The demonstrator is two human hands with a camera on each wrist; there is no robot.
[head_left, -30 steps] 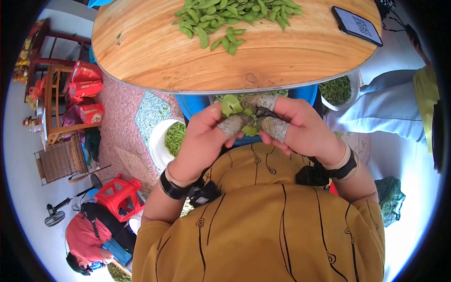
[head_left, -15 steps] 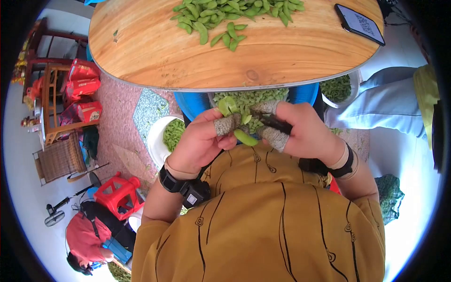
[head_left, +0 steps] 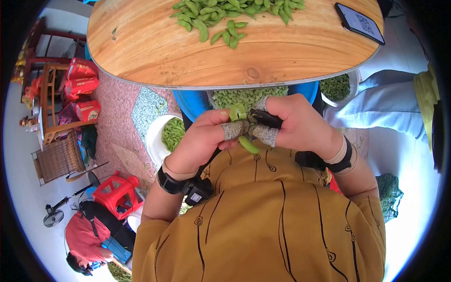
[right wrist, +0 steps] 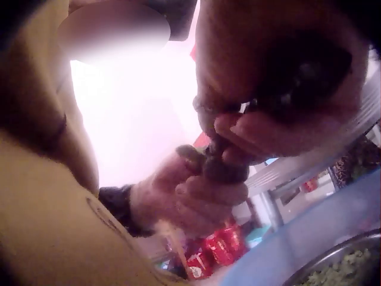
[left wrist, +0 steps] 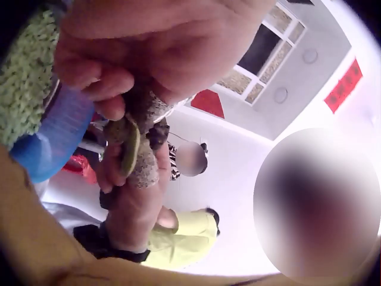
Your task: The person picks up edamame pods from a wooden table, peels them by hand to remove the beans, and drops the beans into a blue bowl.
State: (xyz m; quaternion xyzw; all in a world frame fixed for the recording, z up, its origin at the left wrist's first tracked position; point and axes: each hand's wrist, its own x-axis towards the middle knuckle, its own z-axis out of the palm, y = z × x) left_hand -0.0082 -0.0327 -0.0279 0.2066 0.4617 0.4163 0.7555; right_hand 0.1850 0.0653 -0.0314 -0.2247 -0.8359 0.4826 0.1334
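Note:
Both hands meet in front of the body, below the table edge. My left hand (head_left: 197, 141) pinches green soybean pods (head_left: 248, 144) between thumb and fingers; one pod hangs down and another sticks up. Opposite it, my right hand (head_left: 300, 121) grips a dark elongated object (head_left: 268, 119), its far end hidden among the fingers; I cannot tell what it is. Grey wraps cover the thumb and finger tips. The left wrist view shows a pod (left wrist: 131, 149) where the fingertips meet. Behind the hands, shelled green beans (head_left: 249, 96) fill a bowl inside a blue basin (head_left: 188, 104).
More pods (head_left: 235, 11) lie heaped on the wooden table (head_left: 164, 61), with a phone (head_left: 359, 23) at its right. A white bucket (head_left: 152, 138) of green pods stands at left. Beyond are a red stool (head_left: 115, 195), a bent-over person (head_left: 89, 230) and another person's legs (head_left: 380, 108).
The hands first separated slightly, uncovering the bowl of beans and the dark object, then closed together again. A pod now hangs below the left fingertips.

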